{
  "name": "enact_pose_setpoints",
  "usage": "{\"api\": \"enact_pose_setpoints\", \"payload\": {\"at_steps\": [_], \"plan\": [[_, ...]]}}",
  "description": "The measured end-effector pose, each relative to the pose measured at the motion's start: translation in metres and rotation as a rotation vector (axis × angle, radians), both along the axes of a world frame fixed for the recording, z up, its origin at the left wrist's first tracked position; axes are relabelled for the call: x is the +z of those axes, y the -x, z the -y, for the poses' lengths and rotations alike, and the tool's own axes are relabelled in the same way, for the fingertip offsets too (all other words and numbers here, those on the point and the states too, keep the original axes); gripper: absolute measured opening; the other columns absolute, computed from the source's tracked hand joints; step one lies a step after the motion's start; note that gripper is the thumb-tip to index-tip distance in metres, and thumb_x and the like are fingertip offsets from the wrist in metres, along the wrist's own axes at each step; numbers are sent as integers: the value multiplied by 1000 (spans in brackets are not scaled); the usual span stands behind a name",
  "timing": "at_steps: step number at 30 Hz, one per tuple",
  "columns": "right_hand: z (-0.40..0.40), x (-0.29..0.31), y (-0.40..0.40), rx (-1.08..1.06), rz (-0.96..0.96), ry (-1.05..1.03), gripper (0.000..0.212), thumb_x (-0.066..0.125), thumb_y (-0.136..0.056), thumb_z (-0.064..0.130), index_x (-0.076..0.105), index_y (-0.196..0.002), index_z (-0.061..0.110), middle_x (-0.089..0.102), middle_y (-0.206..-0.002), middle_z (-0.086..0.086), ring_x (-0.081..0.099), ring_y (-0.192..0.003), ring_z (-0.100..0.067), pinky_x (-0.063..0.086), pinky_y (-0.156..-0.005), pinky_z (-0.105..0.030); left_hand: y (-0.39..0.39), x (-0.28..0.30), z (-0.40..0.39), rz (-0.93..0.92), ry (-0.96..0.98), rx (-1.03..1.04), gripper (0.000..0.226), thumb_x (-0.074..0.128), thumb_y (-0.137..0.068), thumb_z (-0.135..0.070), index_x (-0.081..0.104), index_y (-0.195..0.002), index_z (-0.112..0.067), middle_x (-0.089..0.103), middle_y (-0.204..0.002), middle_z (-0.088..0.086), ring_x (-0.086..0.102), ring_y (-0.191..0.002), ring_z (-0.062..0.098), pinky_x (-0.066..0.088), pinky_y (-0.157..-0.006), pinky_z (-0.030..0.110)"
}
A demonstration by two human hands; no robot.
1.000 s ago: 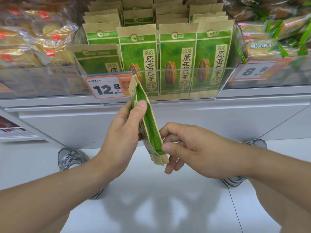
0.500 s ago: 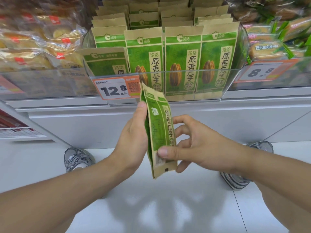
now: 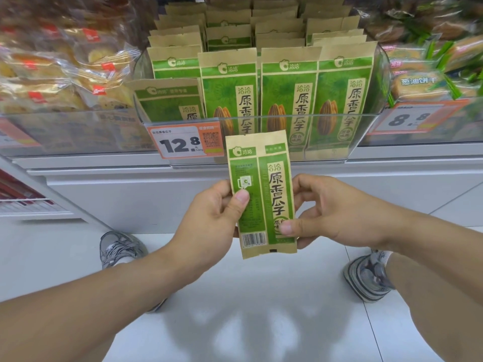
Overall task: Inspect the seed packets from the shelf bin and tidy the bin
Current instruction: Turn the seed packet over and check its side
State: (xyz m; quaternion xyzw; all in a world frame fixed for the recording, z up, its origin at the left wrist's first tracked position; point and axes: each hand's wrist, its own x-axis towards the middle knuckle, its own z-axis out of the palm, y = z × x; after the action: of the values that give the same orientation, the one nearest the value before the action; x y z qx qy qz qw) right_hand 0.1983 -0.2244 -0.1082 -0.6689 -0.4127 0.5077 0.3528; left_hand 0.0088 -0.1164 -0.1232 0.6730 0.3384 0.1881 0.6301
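**Seed packet: turned flat to the camera, printed panel under inspection**

Item: 1 seed packet, green and kraft-brown, held upright in front of the shelf bin and below its clear front wall.

Change: 1.0 s ago the packet stood edge-on, showing only its narrow side. At 0.5 s ago it was half rotated. It now faces the camera squarely, with barcode, seam and small print all visible. Judged from this, the inspection step is under way on this face; return to the bin is not yet done.

Grip: left hand grasps the packet's left edge, thumb across the front at mid-height. Right hand pinches the lower right corner, thumb on the front, fingers behind. Earlier the right hand sat at the bottom edge; both hands have also risen closer to the bin.

Surroundings: rows of matching packets stand in the bin; 1 at front left sits lower and tilted, a likely target for tidying. Price tag reads 12.8. Wrapped pastries fill the neighbouring bins. White floor and 2 shoes below.
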Motion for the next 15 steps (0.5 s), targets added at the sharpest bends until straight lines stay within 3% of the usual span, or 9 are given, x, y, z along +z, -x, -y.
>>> {"api": "enact_pose_setpoints", "payload": {"at_steps": [6, 11, 15], "plan": [[-1, 0, -3, 12, 26, 4, 45, 82, -81, 5, 58, -120, 6, 66, -111, -16, 77, -83, -34, 64, -76, -47, -1, 1, -1, 8, 21, -50, 28, 42, -105, -16, 60, -127, -12, 78, -106, 3, 75, -95, 20, 63, -79, 38], [-3, -2, -5, -80, -3, -35, 39, 80, -82, 5, 58, -114, 4, 64, -108, -19, 75, -83, -41, 64, -73, -49, 4, 0, -7, -171, 72, -233, 28, 61, -98, -14, 53, -125, -12, 78, -99, 7, 75, -83, 24, 62, -71, 38], [-2, 4, -12, -33, -101, -68, 57, 85, -72, 3, 57, -121, 10, 65, -112, -20, 75, -81, -40, 62, -71, -42, 10, 0, -8, -200, 117, -251, 24, 59, -99, -2, 51, -120, -9, 77, -92, 15, 74, -78, 35, 62, -72, 40]]}}
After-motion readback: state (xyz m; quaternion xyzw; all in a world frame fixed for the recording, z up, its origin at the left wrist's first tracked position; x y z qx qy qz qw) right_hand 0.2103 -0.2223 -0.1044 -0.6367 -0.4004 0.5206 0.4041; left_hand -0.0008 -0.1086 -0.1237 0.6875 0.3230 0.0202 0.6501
